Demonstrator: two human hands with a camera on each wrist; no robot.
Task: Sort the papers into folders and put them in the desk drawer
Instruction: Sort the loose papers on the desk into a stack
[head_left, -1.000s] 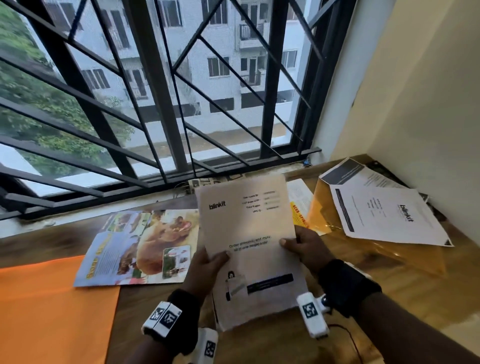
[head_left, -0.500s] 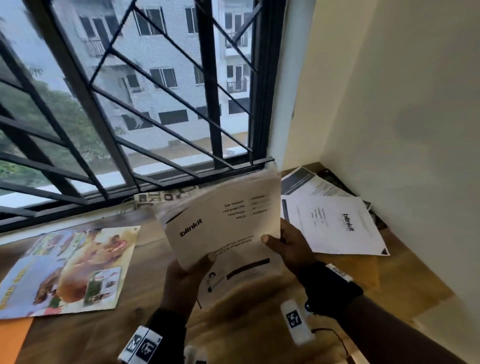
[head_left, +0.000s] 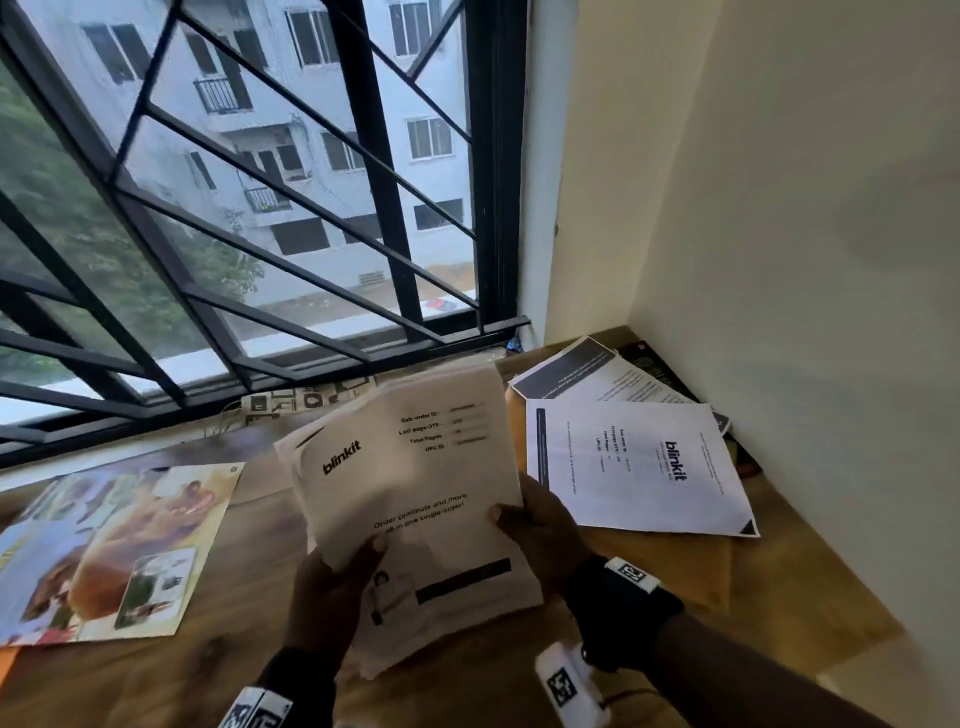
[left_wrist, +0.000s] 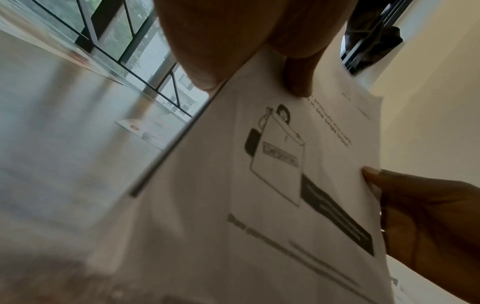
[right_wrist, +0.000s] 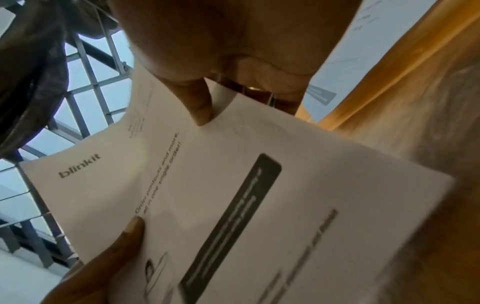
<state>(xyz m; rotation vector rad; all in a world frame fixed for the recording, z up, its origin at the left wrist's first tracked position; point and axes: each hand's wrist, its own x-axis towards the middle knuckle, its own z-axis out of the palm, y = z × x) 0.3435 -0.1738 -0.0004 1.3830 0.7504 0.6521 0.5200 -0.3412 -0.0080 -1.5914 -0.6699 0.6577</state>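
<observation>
I hold a small stack of white printed papers (head_left: 415, 493) headed "blinkit" above the wooden desk (head_left: 810, 587). My left hand (head_left: 337, 582) pinches its lower left edge, thumb on top. My right hand (head_left: 540, 525) pinches the right edge. The left wrist view shows the same stack (left_wrist: 272, 195) with my left thumb on it, and the right wrist view shows the stack (right_wrist: 233, 195) under my right thumb. A translucent yellow folder (head_left: 691, 566) lies on the desk at the right, with more white printed sheets (head_left: 639, 467) on top of it.
A colourful magazine (head_left: 114, 551) lies flat on the desk at the left. A barred window (head_left: 260, 208) runs along the desk's far edge. A cream wall (head_left: 805, 260) closes the right side. A newspaper strip (head_left: 306, 402) lies by the sill.
The view has swung to the right, so the orange folder at the left is out of frame. The stack in my hands has tilted and moved toward the yellow folder.
</observation>
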